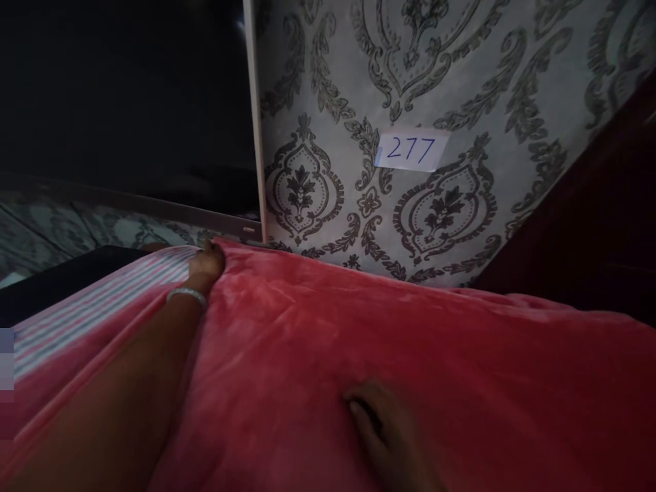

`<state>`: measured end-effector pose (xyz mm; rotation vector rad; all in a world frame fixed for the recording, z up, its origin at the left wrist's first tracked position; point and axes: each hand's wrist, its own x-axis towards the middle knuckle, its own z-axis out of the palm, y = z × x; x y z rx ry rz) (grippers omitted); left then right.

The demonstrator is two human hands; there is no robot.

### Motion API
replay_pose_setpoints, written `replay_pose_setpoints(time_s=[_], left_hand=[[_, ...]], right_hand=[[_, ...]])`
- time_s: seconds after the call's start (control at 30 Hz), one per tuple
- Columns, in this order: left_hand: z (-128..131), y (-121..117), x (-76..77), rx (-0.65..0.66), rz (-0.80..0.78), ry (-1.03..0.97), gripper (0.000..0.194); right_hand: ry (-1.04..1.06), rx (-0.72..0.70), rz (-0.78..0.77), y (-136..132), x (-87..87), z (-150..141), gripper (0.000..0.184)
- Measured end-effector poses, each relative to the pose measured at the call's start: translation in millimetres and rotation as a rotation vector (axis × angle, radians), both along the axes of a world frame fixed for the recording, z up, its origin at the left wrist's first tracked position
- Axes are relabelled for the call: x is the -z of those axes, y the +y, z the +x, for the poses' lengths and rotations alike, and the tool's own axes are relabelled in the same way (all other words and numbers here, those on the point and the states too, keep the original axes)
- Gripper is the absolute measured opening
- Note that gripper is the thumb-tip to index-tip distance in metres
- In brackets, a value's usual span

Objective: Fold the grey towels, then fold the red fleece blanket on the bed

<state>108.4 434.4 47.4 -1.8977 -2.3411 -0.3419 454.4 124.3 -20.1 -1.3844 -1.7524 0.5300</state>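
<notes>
Paper label [411, 149]: "277" in blue, on patterned wallpaper [328, 41]
Red blanket [318, 328]: spread below the label
Left hand [207, 262]: clenched on blanket's far edge
Right hand [384, 427]: blurred, cannot tell its grip

Two hands [206, 263], one blanket [410, 348] — one bracelet [186, 294], one paper label [411, 148], one screen [128, 102].

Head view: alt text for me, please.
A bare left hand grips the far edge of a plush red blanket; a curled, blurred right hand is over its nearer part. Behind are a dark rectangular panel and grey patterned wallpaper bearing white paper marked 277.
</notes>
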Motion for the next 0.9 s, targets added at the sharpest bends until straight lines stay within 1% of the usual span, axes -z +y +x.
replay_pose_setpoints(time_s=[0.1,0.23,0.33,0.4,0.47,0.53,0.6,0.67,0.7,0.77,0.83,0.9], left_hand=[[-2.3,-1.8,-0.6,0.046,-0.012,0.022,0.041],[1.3,-15.5,-8.8,0.029,0.011,0.029,0.047],[-3.3,-33.7,-18.4,-0.001,-0.016,-0.045,0.05],[-13.9,-53.4,-23.5,0.001,-0.034,-0.098,0.052],[-29.8,-81.5,-25.4,0.022,-0.052,-0.116,0.054],[-48.8,-118.7,-23.5,0.038,-0.069,-0.118,0.058],[-68.8,-162.7,-17.9,0.065,-0.094,-0.129,0.057],[-87.4,-208.4,-9.6,0.109,-0.107,-0.168,0.051],[-95.4,-230.0,-5.1,0.117,-0.105,-0.197,0.048],[-107.2,-266.9,2.7,0.094,-0.106,-0.249,0.04],[-113.2,-292.9,7.0,0.039,-0.117,-0.268,0.031],[-115.0,-307.3,6.8,-0.003,-0.119,-0.26,0.027]], right_hand=[[-0.007,0.018,0.0,-0.5,0.0,-0.1,0.028],[-0.019,0.048,0.0,0.3,1.3,-2.0,0.027],[-0.02,0.056,0.038,3.9,6.7,-1.1,0.028],[-0.016,0.029,0.091,7.3,11.7,1.2,0.03],[-0.017,0.0,0.118,10.9,16.7,3.6,0.031],[-0.014,-0.004,0.13,13.9,20.9,5.2,0.032],[-0.003,0.004,0.14,16.4,23.6,5.6,0.033],[0.003,0.001,0.148,18.5,24.7,5.2,0.034],[0.001,-0.004,0.151,19.4,24.8,5.0,0.035],[-0.012,-0.015,0.154,21.0,24.4,4.7,0.035],[-0.034,-0.007,0.153,22.1,23.7,4.7,0.035],[-0.067,0.004,0.152,22.5,22.9,4.6,0.034]])
